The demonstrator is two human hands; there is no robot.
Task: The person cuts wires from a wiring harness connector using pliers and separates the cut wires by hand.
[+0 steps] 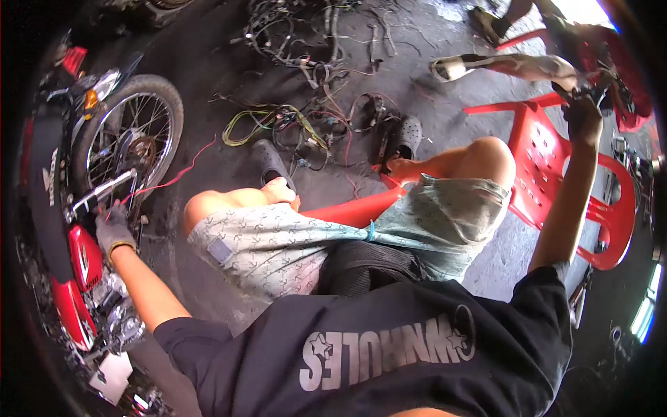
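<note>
My left hand (116, 233), in a grey work glove, is at the far left beside a red and black motorcycle (85, 257). Its fingers are closed on a thin red wire (182, 174), which trails away to the right past the front wheel (129, 142). My right hand (585, 119), in a dark glove, is stretched out at the upper right above a red plastic chair (540, 156). Its fingers seem curled around something dark, which I cannot make out against the clutter behind.
Tangled wiring harnesses (295, 128) lie on the dark floor ahead, with more cables (299, 42) farther off. Dark clogs (269, 163) stand near my feet. Another person's leg (514, 67) reaches in from the upper right. I sit on a red seat (354, 210).
</note>
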